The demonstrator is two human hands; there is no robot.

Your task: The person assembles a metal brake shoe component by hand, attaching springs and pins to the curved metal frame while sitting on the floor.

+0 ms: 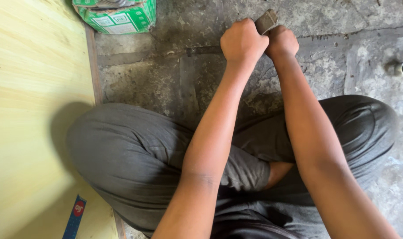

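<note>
Nearest, crossed legs in grey trousers (135, 155) on the stone floor (343, 66). Beyond, left hand (242, 42) and right hand (281, 42) touch, fingers clenched around a grey block (266, 21) protruding toward one o'clock. A green box (121, 15) sits at eleven o'clock.

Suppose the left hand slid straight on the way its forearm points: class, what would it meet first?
Probably only bare stone floor. The left hand points up-frame; the grey block sits rightward, the green box well leftward. Depth is unclear.
</note>
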